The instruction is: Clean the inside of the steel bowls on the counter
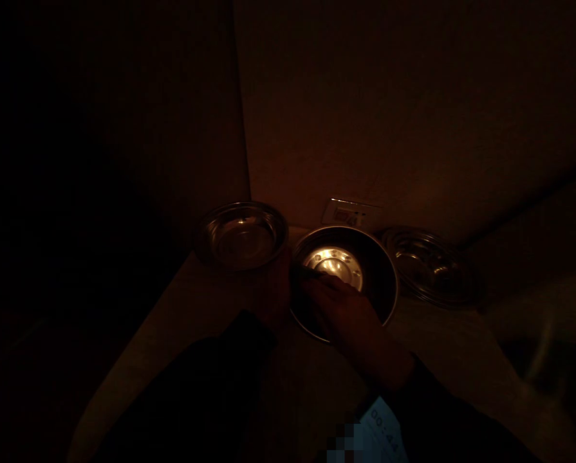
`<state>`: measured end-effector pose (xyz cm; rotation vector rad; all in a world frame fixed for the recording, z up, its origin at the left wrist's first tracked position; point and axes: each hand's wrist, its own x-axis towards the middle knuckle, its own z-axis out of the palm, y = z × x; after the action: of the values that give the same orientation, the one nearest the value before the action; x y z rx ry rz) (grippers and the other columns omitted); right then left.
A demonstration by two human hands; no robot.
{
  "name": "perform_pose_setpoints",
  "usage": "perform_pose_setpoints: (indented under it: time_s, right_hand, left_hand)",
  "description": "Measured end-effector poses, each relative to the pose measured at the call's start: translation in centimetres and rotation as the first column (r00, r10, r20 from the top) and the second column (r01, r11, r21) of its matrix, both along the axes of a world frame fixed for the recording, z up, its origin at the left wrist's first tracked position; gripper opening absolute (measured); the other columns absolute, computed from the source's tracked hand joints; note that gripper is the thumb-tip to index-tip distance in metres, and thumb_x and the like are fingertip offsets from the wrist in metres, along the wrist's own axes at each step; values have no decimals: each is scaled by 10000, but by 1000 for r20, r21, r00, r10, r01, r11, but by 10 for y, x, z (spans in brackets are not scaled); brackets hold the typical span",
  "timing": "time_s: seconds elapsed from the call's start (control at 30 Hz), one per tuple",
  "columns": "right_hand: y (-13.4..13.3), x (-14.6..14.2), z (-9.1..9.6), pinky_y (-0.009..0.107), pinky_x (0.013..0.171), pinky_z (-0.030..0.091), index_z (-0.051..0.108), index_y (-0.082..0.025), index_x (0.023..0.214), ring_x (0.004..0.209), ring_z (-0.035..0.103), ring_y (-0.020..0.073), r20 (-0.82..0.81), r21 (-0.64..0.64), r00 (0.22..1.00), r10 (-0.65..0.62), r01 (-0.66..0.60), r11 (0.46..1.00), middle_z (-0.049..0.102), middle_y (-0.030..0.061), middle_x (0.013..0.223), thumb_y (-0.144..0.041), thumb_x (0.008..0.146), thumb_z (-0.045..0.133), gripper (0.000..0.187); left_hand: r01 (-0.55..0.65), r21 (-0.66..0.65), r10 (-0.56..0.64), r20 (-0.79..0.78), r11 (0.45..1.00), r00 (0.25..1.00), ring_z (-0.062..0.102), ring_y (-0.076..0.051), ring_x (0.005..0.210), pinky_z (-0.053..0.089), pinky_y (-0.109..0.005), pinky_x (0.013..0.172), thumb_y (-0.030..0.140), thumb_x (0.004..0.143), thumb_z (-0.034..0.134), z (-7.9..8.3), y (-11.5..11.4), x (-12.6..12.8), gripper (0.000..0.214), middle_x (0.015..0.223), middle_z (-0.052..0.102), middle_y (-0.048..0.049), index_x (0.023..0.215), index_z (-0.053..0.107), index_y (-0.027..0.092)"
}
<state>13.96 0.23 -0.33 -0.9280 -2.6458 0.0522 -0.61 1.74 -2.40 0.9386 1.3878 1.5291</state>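
Near the far edge of the table (172,312), a deep, thin-rimmed metal bowl (350,262), between a shallow, wide-rimmed metal dish (244,247) at the far left corner and nested metal dishes (425,267) at the far right. Gleams on its dimpled base; darkens up the walls. Bends the right hand (350,316) over the near rim, half curled inside; cannot tell whether around anything. Sets the left hand (278,289) by the bowl's left side, too dim to tell opening or hold.
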Motion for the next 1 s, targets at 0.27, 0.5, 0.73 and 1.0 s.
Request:
perform_pose_setpoints:
  time_s: [0.27, 0.5, 0.73, 1.0]
  right_hand:
    - [12, -2, -1, 421, 961, 498, 525, -149, 1330, 1118, 574, 243, -183, -145, 982, 35, -63, 987, 632, 119, 1262, -124, 916, 476, 418]
    - [7, 8, 10, 378, 960, 481, 541, -190, 1322, 1097, 591, 215, -131, -322, 988, 83, -122, 939, 640, 97, 1226, -193, 947, 469, 382]
    - [0, 20, 30, 391, 856, 522, 639, -233, 1193, 1000, 650, 241, 96, -400, 989, 110, -63, 914, 666, 95, 1171, -256, 932, 498, 297]
    - [-1, 23, 35, 354, 856, 511, 654, -240, 1162, 1010, 649, 232, 132, -409, 984, 118, -54, 911, 688, 80, 1117, -223, 922, 509, 281]
  left_hand:
    - [57, 11, -58, 146, 998, 988, 595, -203, 1139, 370, -359, 1077, 424, 940, 356, -1, 4, 0, 419, 1113, 716, -53, 1027, 673, 164]
    - [-70, -40, 70, 2, 997, 998, 630, -215, 1049, 445, -351, 981, 325, 934, 380, 9, -3, 0, 354, 1061, 724, -73, 988, 680, 145]
    - [-13, -6, 12, -78, 1000, 997, 664, -183, 834, 524, -299, 767, 356, 958, 331, 8, -5, -2, 396, 877, 739, -31, 875, 679, 185]
    - [-46, 33, 52, -190, 998, 980, 660, -178, 875, 513, -322, 848, 335, 968, 306, 0, -5, -3, 388, 911, 726, -35, 892, 658, 191]
